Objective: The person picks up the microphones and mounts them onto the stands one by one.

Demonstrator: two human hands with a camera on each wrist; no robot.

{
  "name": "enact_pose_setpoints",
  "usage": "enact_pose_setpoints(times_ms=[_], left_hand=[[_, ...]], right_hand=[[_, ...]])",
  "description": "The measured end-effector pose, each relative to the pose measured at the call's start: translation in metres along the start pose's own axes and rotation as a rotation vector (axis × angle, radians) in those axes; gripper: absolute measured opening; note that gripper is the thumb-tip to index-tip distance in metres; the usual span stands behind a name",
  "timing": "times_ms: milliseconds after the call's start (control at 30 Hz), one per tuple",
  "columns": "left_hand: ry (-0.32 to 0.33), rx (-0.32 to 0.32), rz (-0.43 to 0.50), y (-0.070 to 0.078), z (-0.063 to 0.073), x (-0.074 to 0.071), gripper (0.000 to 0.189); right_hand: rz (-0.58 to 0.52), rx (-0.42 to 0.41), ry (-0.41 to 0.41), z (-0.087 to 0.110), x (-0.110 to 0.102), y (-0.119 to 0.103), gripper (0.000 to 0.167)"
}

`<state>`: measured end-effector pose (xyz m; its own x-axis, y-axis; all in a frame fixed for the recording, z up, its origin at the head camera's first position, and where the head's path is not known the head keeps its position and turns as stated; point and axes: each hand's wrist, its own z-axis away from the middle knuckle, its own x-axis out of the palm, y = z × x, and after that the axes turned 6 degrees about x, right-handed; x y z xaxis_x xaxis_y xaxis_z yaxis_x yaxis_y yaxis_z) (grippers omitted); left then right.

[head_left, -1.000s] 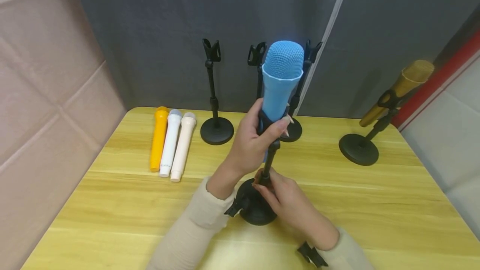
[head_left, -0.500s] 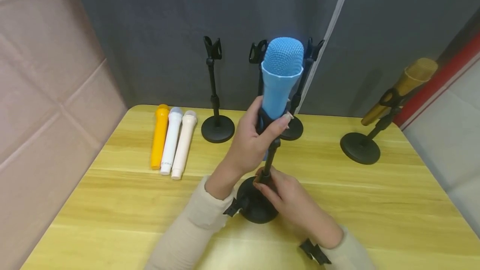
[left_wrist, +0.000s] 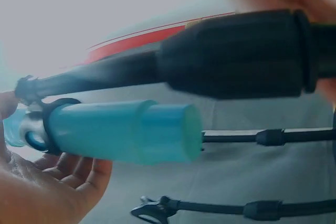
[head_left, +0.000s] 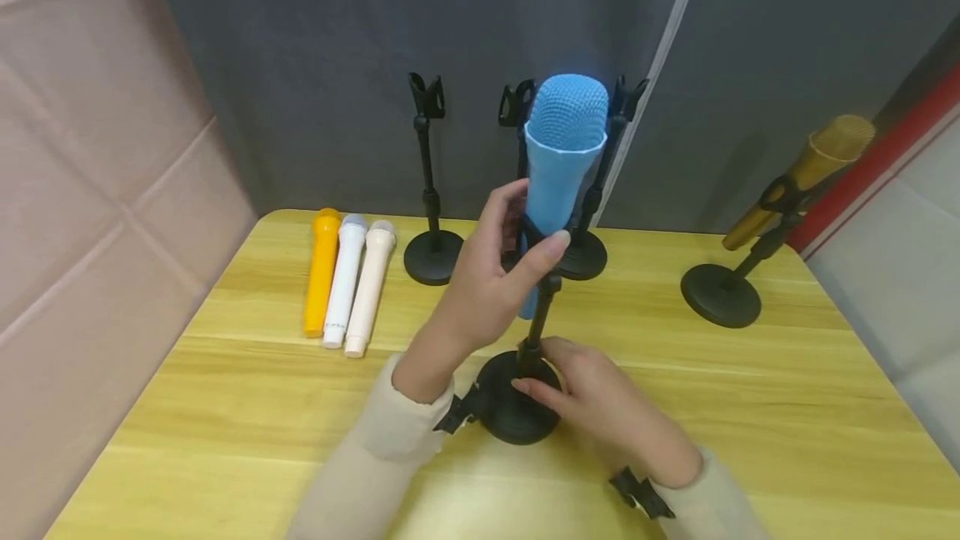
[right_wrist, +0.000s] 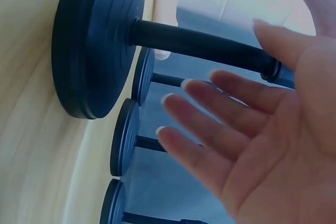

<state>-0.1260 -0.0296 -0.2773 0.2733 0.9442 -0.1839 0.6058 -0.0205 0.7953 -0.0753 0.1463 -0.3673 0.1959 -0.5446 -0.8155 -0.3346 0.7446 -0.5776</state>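
Note:
A light-blue microphone sits tilted in the clip of a black desk microphone stand, head end up. My left hand is beside the clip with its fingers spread loosely behind the microphone and the thumb in front. In the left wrist view, those fingers lie just below the blue microphone, relaxed and not clasping it. Low by the stand's pole is my right hand. The right wrist view shows that hand with extended fingers, apart from the pole.
Three black stands with bare clips, one of them the left stand, line the back edge. A gold microphone rests in a stand at the right. Orange, white and cream microphones lie at the left.
My left hand has loosened from the clip and microphone and shifted slightly left. The right hand has let go of the pole and opened. The blue microphone stays in its clip.

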Motion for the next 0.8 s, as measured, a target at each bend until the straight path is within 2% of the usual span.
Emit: enact_pose_setpoints(times_ms=[100,233,367,467,533,600,667,800], left_hand=[[0.036,0.026,-0.035,0.004,0.004,-0.003,0.079],[0.111,0.094,-0.074,0.003,0.009,-0.004,0.062],[0.199,0.14,-0.166,0.0,0.017,-0.006,0.047],[0.221,0.16,-0.225,-0.001,0.025,-0.01,0.033],[0.189,0.169,-0.253,-0.003,0.032,-0.013,0.022],[0.117,0.169,-0.285,-0.005,0.039,-0.016,0.013],[0.019,0.152,-0.326,-0.007,0.046,-0.017,0.011],[-0.189,0.101,-0.393,-0.012,0.054,-0.017,0.018]], right_hand=[[0.009,0.019,-0.072,0.0,0.001,0.002,0.038],[0.032,0.042,-0.139,0.0,0.006,0.007,0.053],[0.009,0.09,-0.192,0.0,0.011,0.009,0.07],[-0.024,0.111,-0.226,0.001,0.013,0.011,0.081],[-0.035,0.099,-0.241,0.001,0.014,0.011,0.086],[-0.031,0.089,-0.255,0.001,0.015,0.012,0.091],[-0.016,0.077,-0.262,0.001,0.017,0.013,0.094],[0.042,0.063,-0.26,0.003,0.021,0.016,0.097]])
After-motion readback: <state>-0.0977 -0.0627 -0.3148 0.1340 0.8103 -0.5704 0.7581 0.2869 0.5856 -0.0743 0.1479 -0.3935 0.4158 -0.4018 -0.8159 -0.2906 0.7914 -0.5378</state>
